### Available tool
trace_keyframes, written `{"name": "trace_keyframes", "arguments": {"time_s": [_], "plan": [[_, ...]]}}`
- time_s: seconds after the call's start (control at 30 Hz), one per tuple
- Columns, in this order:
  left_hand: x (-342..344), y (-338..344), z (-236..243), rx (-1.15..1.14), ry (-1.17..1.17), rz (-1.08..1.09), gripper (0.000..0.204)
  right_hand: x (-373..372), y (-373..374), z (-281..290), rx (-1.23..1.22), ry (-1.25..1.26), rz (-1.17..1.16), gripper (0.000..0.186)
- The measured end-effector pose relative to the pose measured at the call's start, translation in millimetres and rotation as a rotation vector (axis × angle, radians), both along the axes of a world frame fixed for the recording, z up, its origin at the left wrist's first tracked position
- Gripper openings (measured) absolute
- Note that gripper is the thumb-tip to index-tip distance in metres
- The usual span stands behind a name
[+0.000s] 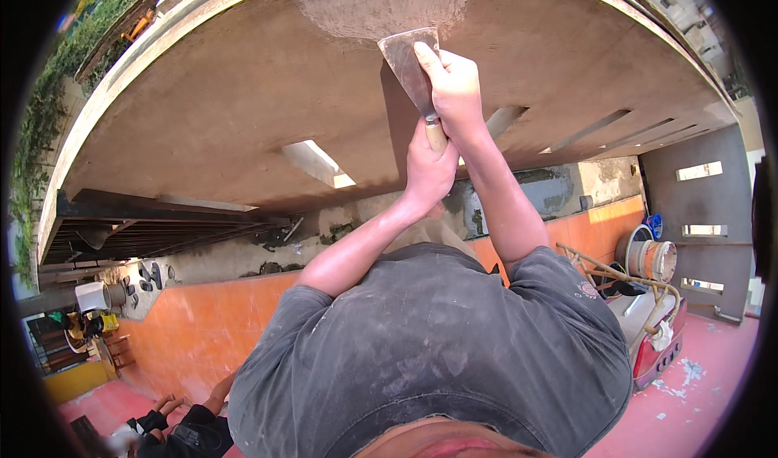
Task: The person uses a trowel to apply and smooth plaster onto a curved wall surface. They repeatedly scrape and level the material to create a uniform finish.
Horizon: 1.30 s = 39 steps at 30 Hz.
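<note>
A wide scraper [411, 68] with a wooden handle is held out in front of me, its broad metal edge just below a lighter, rough patch [373, 3] on the brown plastered wall [203, 85]. My left hand [429, 166] is wrapped round the wooden handle. Higher up, my right hand [456, 93] grips the scraper from its right side, thumb laid on the blade near the wide edge. Whether the edge touches the wall, I cannot tell. A dark shadow falls on the wall left of the blade.
Slot openings [320, 164] pierce the wall. An orange tiled strip [203, 312] runs behind me. At right stand a bucket [655, 259] and a red-sided cart [660, 353] with a bent frame. Another person [190, 430] is at lower left. Slippers [151, 275] lie beyond.
</note>
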<state>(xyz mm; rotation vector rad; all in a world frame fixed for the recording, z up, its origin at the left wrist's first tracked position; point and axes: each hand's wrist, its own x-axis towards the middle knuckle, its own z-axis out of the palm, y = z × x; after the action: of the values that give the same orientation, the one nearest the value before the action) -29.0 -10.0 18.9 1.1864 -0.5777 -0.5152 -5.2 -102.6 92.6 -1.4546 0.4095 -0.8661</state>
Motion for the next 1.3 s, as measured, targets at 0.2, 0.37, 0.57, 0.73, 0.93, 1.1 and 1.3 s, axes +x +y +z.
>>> {"name": "trace_keyframes", "arguments": {"time_s": [0.2, 0.37, 0.57, 0.73, 0.93, 1.1, 1.3], "plan": [[10.0, 1.0, -8.6, 0.041, -0.059, -0.021, 0.020, 3.0, -0.7, -7.1, -0.042, -0.005, -0.049, 0.043], [15.0, 22.6, -14.3, 0.281, -0.123, -0.167, 0.027, -28.7, 13.5, -9.3, 0.202, -0.101, -0.052, 0.023], [10.4, 24.9, -8.6, 0.044, -0.082, -0.081, 0.033, -56.2, 31.1, -38.7, -0.159, -0.112, -0.056, 0.052], [16.0, 22.3, -17.5, 0.010, -0.179, -0.155, 0.041, -59.0, 19.7, -47.8, -0.021, 0.068, 0.134, 0.029], [25.3, 35.3, -6.1, -0.049, -0.154, -0.174, 0.021, -73.9, -6.8, -30.7, 0.214, -0.117, 0.132, 0.035], [26.3, 37.8, -19.4, -0.099, -0.109, -0.028, 0.012, -45.7, 0.6, -72.2, 0.134, -0.072, 0.144, 0.034], [20.7, 52.1, -22.4, -0.079, -0.112, 0.048, 0.009, -18.5, 5.4, -19.0, 0.262, -0.201, 0.173, 0.031]]}}
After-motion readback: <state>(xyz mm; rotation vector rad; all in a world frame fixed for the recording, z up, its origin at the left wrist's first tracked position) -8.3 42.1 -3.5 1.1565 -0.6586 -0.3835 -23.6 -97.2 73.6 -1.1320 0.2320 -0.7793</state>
